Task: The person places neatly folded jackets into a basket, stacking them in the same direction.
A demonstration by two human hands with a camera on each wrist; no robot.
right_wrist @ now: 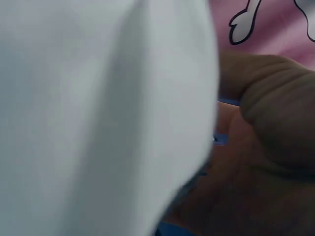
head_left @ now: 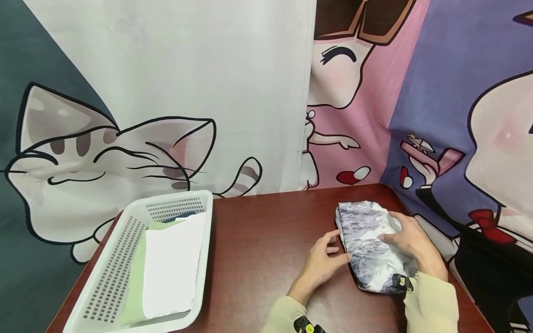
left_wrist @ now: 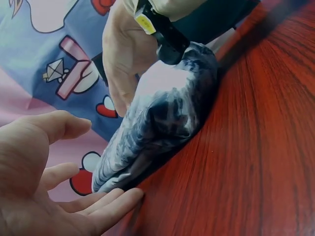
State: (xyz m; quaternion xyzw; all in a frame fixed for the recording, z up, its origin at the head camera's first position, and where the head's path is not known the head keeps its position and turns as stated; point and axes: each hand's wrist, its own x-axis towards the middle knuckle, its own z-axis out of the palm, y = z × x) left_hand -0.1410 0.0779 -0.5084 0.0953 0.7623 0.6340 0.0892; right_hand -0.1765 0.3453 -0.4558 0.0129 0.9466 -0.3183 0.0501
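Observation:
A folded bundle of cloth (head_left: 366,245), white and grey-blue with a dark edge, lies at the right of the table; what kind of item it is I cannot tell. My right hand (head_left: 412,238) holds its right side, the thumb over the top. Close up in the right wrist view, pale blurred fabric (right_wrist: 108,118) hides part of that hand (right_wrist: 275,132). Along the bundle's left edge, my left hand (head_left: 320,263) has its fingers spread and loosely bent. In the left wrist view its fingertips (left_wrist: 130,196) are close by the bundle's lower edge (left_wrist: 147,167); contact is unclear.
On the left of the brown table (head_left: 258,240) stands a white perforated basket (head_left: 206,259). It holds a white folded cloth (head_left: 172,273), a green one (head_left: 135,286) and something dark blue. Printed curtains (head_left: 258,92) hang behind the table and along its right side.

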